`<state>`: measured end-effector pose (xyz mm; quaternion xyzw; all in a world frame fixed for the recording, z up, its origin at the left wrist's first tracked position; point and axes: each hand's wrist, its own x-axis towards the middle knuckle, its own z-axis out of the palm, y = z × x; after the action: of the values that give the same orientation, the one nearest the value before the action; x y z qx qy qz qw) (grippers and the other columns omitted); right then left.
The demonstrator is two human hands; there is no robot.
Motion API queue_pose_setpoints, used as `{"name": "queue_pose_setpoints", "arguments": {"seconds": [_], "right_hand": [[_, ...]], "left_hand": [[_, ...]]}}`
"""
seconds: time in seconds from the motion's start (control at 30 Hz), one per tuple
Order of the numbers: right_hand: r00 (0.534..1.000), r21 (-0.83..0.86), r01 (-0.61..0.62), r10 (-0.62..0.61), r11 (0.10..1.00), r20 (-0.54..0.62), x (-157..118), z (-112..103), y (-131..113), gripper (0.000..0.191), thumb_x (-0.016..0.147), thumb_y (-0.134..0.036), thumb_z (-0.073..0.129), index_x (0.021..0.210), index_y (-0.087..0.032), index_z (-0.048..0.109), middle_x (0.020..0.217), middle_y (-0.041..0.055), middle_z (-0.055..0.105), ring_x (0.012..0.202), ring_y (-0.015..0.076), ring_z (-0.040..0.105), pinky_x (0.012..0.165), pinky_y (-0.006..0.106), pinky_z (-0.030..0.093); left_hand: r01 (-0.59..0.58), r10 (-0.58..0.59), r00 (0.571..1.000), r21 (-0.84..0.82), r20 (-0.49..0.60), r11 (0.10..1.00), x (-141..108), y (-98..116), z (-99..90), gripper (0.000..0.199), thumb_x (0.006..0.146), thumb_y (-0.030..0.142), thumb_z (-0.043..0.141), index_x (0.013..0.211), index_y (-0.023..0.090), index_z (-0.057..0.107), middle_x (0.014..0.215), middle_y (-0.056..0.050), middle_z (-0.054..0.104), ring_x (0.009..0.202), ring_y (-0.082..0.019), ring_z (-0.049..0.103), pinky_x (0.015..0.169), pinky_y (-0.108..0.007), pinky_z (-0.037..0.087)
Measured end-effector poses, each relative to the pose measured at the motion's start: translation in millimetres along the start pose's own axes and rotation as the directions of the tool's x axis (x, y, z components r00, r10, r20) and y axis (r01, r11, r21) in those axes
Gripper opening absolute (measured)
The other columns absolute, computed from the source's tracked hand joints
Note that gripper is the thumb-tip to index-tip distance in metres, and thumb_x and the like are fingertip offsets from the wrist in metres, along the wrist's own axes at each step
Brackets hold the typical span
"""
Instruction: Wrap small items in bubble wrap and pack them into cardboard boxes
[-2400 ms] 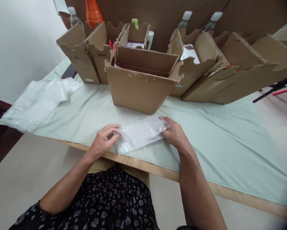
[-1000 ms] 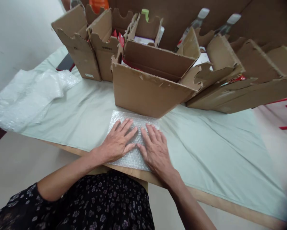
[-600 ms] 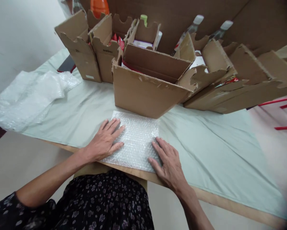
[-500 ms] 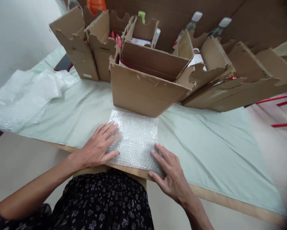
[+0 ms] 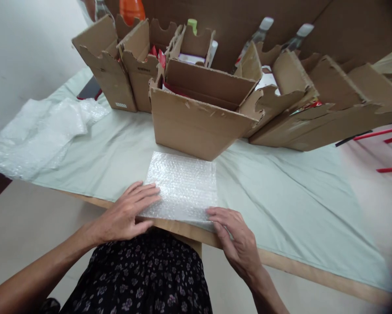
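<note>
A rectangular piece of bubble wrap (image 5: 186,185) lies flat on the pale green cloth, at the table's front edge. My left hand (image 5: 128,211) rests on its left side, fingers apart and palm down, with the thumb over the edge. At the near right corner of the wrap is my right hand (image 5: 233,235); its fingertips touch the corner and the thumb hangs lower, apart from the fingers. Neither hand has anything lifted. Just behind the wrap stands an open cardboard box (image 5: 199,126).
More open cardboard boxes (image 5: 112,85) with packets and bottles stand in a row along the back. Crumpled bubble wrap (image 5: 45,131) lies at the left of the cloth (image 5: 290,200). Red bars (image 5: 390,169) show at the far right.
Both hands have slid toward the table's front edge, along the sides of the bubble wrap. The wrap's near edge sits slightly farther from me.
</note>
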<state>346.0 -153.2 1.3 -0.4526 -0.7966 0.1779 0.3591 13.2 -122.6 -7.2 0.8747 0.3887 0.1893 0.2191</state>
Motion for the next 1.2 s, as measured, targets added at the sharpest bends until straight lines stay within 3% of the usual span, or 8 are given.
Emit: {"name": "queue_pose_setpoints", "arguments": {"seconds": [0.13, 0.3, 0.37, 0.47, 0.6, 0.8, 0.97, 1.2], "right_hand": [[0.967, 0.147, -0.251, 0.244, 0.957, 0.069, 4, -13, -8, 0.023, 0.106, -0.03, 0.051, 0.098, -0.025, 0.072, 0.091, 0.0044, 0.078, 0.085, 0.0206, 0.075, 0.075, 0.033, 0.06], [0.942, 0.222, -0.333, 0.315, 0.917, 0.114, -5, -11, 3, 0.067, 0.089, -0.071, 0.064, 0.135, -0.022, 0.064, 0.125, 0.0133, 0.074, 0.111, 0.0302, 0.073, 0.086, 0.038, 0.062], [0.915, 0.19, -0.402, 0.389, 0.896, 0.103, -8, -4, 6, 0.062, 0.09, -0.062, 0.069, 0.137, -0.023, 0.061, 0.122, 0.0119, 0.075, 0.105, 0.0272, 0.074, 0.086, 0.037, 0.062], [0.865, 0.171, -0.499, 0.501, 0.85, 0.032, -6, 7, 7, 0.034, 0.096, -0.042, 0.065, 0.123, -0.021, 0.065, 0.087, 0.0032, 0.076, 0.078, 0.0199, 0.073, 0.076, 0.033, 0.06], [0.862, 0.074, -0.501, 0.505, 0.862, -0.041, 2, 15, 6, 0.012, 0.092, -0.034, 0.063, 0.092, -0.022, 0.065, 0.075, 0.0002, 0.07, 0.068, 0.0175, 0.066, 0.067, 0.03, 0.054], [0.917, -0.028, -0.393, 0.394, 0.919, 0.055, 6, 6, 0, 0.023, 0.096, -0.033, 0.059, 0.076, -0.023, 0.06, 0.079, 0.0017, 0.067, 0.076, 0.0192, 0.064, 0.072, 0.033, 0.048], [0.915, 0.012, -0.405, 0.405, 0.914, 0.003, 3, 3, 6, 0.03, 0.101, -0.038, 0.055, 0.074, -0.023, 0.06, 0.076, 0.0013, 0.065, 0.071, 0.0183, 0.062, 0.069, 0.032, 0.047], [0.947, -0.337, -0.322, 0.295, 0.885, -0.13, -8, 16, 16, 0.027, 0.1, -0.032, 0.053, 0.076, -0.023, 0.06, 0.087, 0.0049, 0.072, 0.08, 0.0207, 0.065, 0.073, 0.035, 0.043]], "left_hand": [[0.09, -0.121, 0.971, -0.153, -0.207, 0.984, 4, 3, 0.6, 0.027, 0.092, 0.013, 0.053, 0.109, 0.022, 0.072, 0.11, -0.006, 0.08, 0.11, -0.023, 0.074, 0.104, -0.045, 0.056], [0.371, -0.438, 0.891, -0.36, -0.122, 0.856, 20, 14, -8.5, 0.019, 0.094, 0.031, 0.058, 0.089, 0.019, 0.073, 0.076, 0.0, 0.074, 0.066, -0.014, 0.066, 0.061, -0.024, 0.051], [0.411, -0.481, 0.871, -0.39, -0.098, 0.824, 26, 14, -9.4, 0.021, 0.093, 0.034, 0.058, 0.088, 0.019, 0.073, 0.075, 0.0, 0.072, 0.066, -0.014, 0.063, 0.06, -0.024, 0.048], [0.435, -0.505, 0.856, -0.371, -0.113, 0.82, 36, 9, -6.7, 0.021, 0.091, 0.036, 0.058, 0.088, 0.02, 0.072, 0.077, 0.0, 0.072, 0.067, -0.014, 0.061, 0.061, -0.025, 0.047], [0.465, -0.506, 0.853, -0.255, -0.125, 0.848, 53, 2, -3.8, 0.017, 0.09, 0.033, 0.059, 0.091, 0.021, 0.072, 0.072, 0.002, 0.069, 0.062, -0.014, 0.058, 0.063, -0.026, 0.046], [0.456, -0.466, 0.881, -0.117, -0.081, 0.882, 71, -2, -7.1, 0.022, 0.09, 0.03, 0.061, 0.106, 0.02, 0.072, 0.081, 0.0, 0.074, 0.07, -0.016, 0.065, 0.067, -0.027, 0.048], [0.42, -0.422, 0.904, -0.034, -0.074, 0.907, 76, -4, -9.2, 0.023, 0.091, 0.03, 0.064, 0.11, 0.02, 0.072, 0.083, -0.001, 0.076, 0.072, -0.017, 0.067, 0.07, -0.028, 0.051], [0.387, -0.373, 0.921, 0.159, -0.115, 0.908, 88, -11, 2.7, 0.028, 0.09, 0.029, 0.068, 0.117, 0.021, 0.071, 0.092, -0.005, 0.078, 0.083, -0.023, 0.071, 0.08, -0.035, 0.056]]}}
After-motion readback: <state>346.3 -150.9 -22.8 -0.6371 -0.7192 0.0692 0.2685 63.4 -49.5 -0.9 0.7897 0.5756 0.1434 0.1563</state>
